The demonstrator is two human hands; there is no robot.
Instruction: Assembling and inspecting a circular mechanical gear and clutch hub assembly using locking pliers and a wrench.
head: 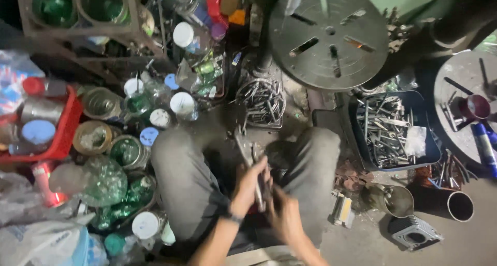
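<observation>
I am crouched with my knees in grey trousers apart. My left hand (248, 185) grips a metal pair of pliers (247, 151) whose jaws point away from me, above the floor between my knees. My right hand (282, 211) is blurred and closes around the lower handles of the same tool, right beside my left hand. A dark band sits on my left wrist.
Jars, tins and plastic bottles (127, 152) crowd the left, with a red crate (66, 134). A dish of metal bits (261, 101) lies ahead, a slotted round metal plate (329, 35) beyond. A blue tray of bolts (393, 128), a metal cup (396, 199) and a pipe (459, 206) sit right.
</observation>
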